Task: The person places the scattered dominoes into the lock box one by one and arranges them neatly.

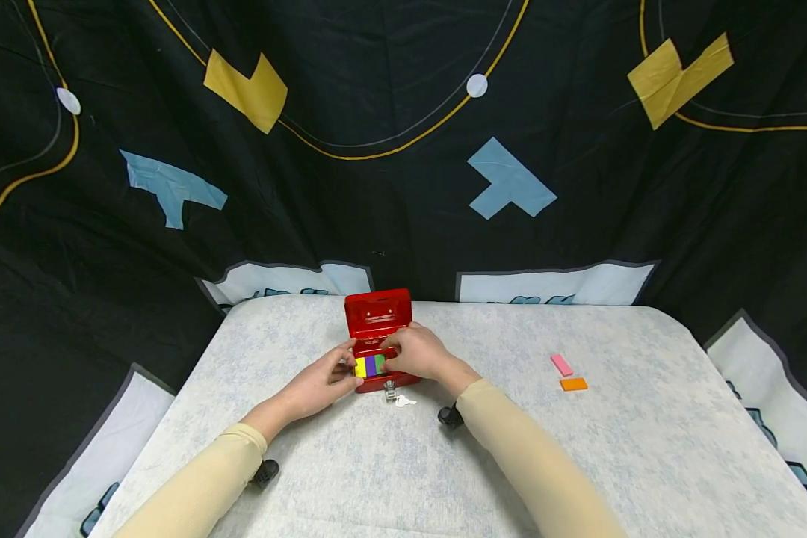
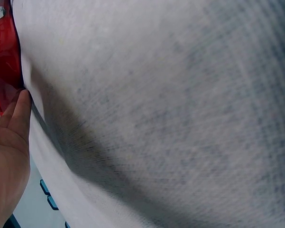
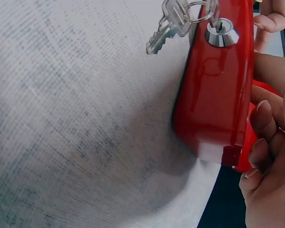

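Observation:
A small red metal box (image 1: 373, 385) stands on the table with its lid (image 1: 379, 312) raised. Inside, a yellow block (image 1: 360, 368), a purple block (image 1: 370, 365) and a green block (image 1: 379, 363) lie side by side. My left hand (image 1: 319, 385) rests at the box's left side, thumb by the front corner; its fingers look fairly straight in the left wrist view. Reaching over the right side, my right hand (image 1: 420, 351) has bent fingers and thumb down in the box beside the green block. Whether they pinch it is hidden. Keys (image 3: 175, 21) hang from the front lock (image 3: 222, 32).
Right of the box, a pink block (image 1: 561, 365) and an orange block (image 1: 574, 384) lie on the pale cloth-covered table (image 1: 498, 336). Behind the table hangs a dark curtain (image 1: 390, 209) with yellow and blue shapes.

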`<state>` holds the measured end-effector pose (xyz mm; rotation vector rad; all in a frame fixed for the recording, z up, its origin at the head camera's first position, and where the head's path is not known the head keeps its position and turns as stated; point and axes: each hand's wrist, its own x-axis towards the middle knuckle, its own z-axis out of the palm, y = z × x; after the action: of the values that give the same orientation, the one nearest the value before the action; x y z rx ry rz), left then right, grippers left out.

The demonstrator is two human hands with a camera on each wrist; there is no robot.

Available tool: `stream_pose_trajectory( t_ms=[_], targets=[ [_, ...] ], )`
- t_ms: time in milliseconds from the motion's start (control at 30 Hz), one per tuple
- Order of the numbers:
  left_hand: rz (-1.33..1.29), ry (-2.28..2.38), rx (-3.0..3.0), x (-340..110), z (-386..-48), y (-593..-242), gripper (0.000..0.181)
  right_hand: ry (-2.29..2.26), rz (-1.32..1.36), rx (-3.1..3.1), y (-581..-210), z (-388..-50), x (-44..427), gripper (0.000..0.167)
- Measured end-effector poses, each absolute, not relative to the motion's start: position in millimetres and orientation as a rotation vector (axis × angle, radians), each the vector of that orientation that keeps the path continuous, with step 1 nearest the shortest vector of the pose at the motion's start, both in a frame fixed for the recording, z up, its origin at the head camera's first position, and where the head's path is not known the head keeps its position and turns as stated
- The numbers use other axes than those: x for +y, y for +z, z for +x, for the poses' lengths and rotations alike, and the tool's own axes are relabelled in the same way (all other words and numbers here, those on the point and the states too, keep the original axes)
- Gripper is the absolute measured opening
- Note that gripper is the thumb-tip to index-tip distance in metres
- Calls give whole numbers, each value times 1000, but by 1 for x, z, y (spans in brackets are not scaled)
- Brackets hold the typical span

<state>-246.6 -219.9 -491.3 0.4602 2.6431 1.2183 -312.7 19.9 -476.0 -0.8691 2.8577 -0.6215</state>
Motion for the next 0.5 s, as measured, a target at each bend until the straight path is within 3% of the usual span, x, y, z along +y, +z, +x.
stream_pose_trajectory(
  t_ms=[500],
  targets=[
    [473,1217,2643,-220,-247,-492,33,-730,-916,2876,-463,-300,34,42]
  ],
)
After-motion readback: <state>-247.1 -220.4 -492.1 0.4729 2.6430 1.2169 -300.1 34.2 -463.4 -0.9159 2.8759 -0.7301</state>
